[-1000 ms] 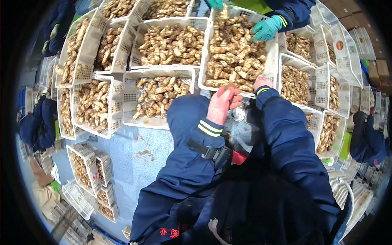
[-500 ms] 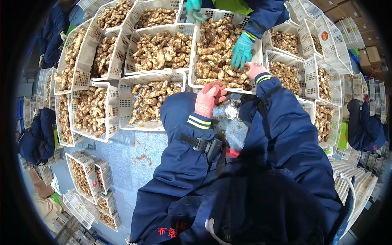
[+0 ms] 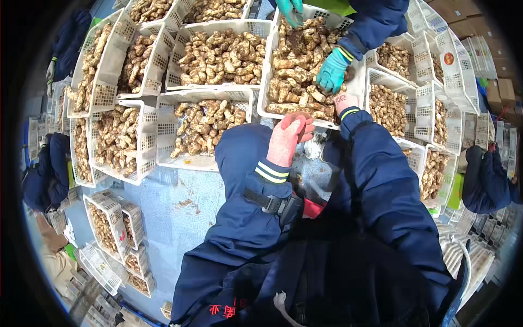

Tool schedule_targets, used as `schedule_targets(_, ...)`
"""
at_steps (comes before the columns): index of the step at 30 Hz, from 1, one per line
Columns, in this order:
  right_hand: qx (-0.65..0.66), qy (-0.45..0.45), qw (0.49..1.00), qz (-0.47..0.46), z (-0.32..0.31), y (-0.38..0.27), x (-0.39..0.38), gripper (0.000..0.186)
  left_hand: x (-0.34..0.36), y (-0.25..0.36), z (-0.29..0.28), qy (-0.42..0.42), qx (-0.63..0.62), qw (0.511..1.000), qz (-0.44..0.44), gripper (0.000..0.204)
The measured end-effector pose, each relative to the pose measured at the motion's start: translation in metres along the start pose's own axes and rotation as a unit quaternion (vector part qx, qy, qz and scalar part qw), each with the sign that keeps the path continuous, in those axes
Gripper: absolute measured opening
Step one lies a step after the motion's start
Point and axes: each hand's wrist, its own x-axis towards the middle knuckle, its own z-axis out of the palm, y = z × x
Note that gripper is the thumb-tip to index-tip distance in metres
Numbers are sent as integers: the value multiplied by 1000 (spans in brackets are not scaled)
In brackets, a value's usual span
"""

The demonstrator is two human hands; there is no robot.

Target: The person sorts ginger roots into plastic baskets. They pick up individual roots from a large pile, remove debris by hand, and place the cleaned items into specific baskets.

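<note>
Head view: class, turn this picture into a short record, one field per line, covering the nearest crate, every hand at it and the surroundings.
Nearest crate: white, mesh-sided
Contents: brown lumps
Left hand: pink glove, fingers curled, at the near rim; grip unclear
Right hand: pink glove, near right corner; fingertips hidden
Co-worker's hand: green glove, among the lumps, beside the right hand
Co-worker's other hand: green glove, far left end
Surroundings: more filled crates

Blue floor (image 3: pixel 163 204) bearing loaded white crates (image 3: pixel 188 162), scattered brown crumbs (image 3: pixel 186 204)
</note>
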Motion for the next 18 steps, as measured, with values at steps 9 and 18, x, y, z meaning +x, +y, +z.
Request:
schedule_targets(9,477,84,873,-61,-125,-10,-103,52,6,-3,-9,25,113,992,59,35)
schedule_targets(18,405,381,795,-241,-131,-50,-200,39,-11,8,1,-59,-79,994,40,25)
